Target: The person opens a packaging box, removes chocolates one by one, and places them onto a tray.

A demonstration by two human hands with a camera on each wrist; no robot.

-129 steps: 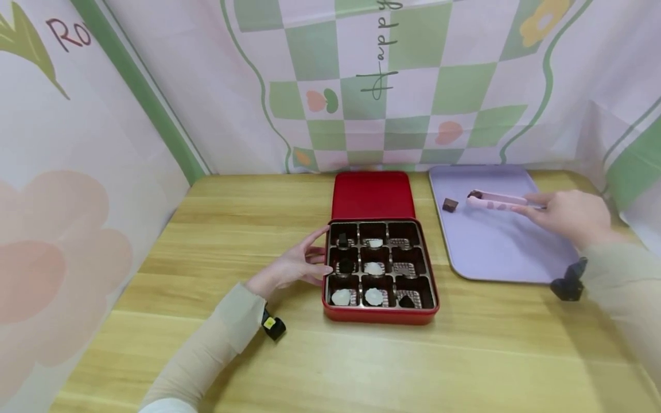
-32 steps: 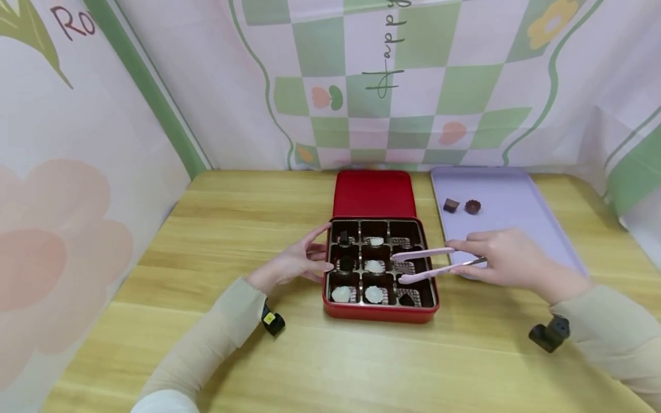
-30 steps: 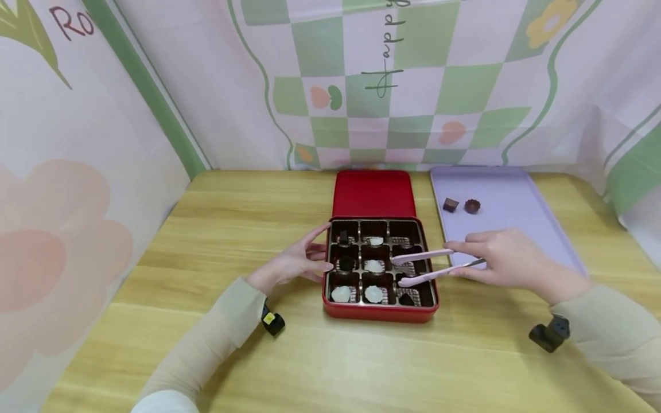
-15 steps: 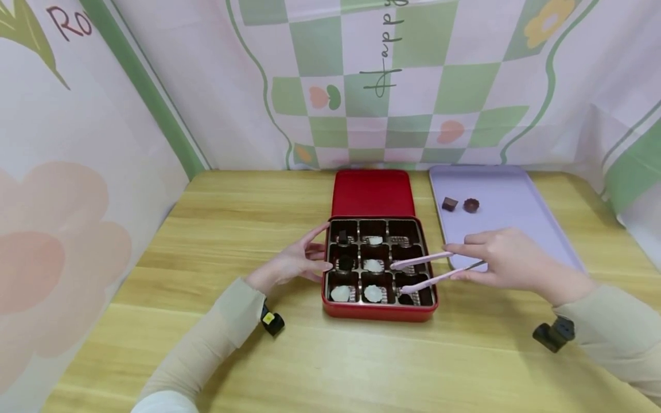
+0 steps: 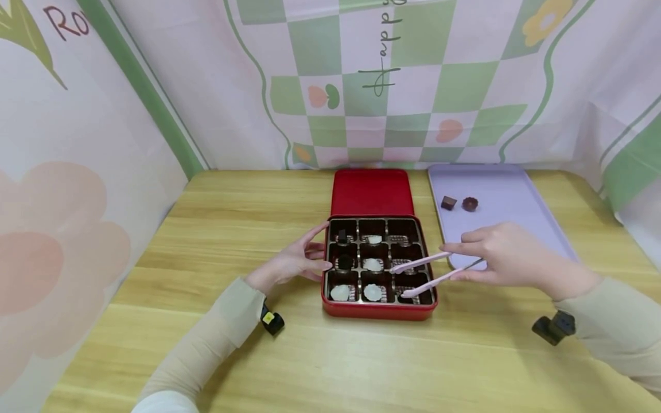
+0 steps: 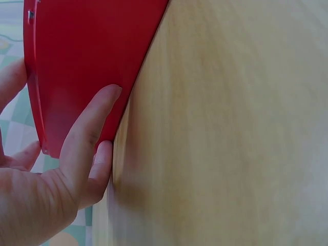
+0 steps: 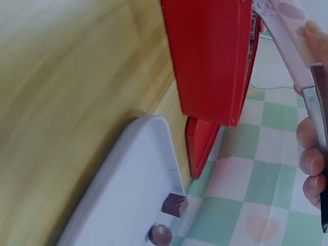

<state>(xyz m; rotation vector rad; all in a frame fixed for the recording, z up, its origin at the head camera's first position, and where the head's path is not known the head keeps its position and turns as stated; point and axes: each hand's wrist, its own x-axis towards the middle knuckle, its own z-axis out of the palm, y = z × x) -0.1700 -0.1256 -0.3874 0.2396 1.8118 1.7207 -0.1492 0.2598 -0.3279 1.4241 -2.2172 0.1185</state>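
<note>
A red tin box [image 5: 379, 311] with a brown compartment insert stands on the table. White chocolates [image 5: 373, 292] fill the middle column. The left column holds a white chocolate [image 5: 340, 293] in front and dark chocolates [image 5: 345, 262] behind. My left hand [image 5: 290, 264] rests against the tin's left side, fingers extended. My right hand [image 5: 508, 258] grips pink tongs [image 5: 427, 285], their arms spread. One tip is over the divider left of the right column; the other is low in the front right compartment, hiding its floor there. In the right wrist view the tongs [image 7: 287, 43] have a metal hinge end.
The tin's red lid [image 5: 372, 192] lies open behind it. To the right, a lilac tray [image 5: 511, 198] carries a square dark chocolate [image 5: 448, 203] and a round fluted one [image 5: 470, 204]. A patterned cloth [image 5: 361, 97] hangs behind the wooden table [image 5: 248, 206].
The tongs let go of the round chocolate on the tray and moved left over the tin. Lately their tips shifted toward the front right compartment, covering its dark chocolate. My left hand stayed put.
</note>
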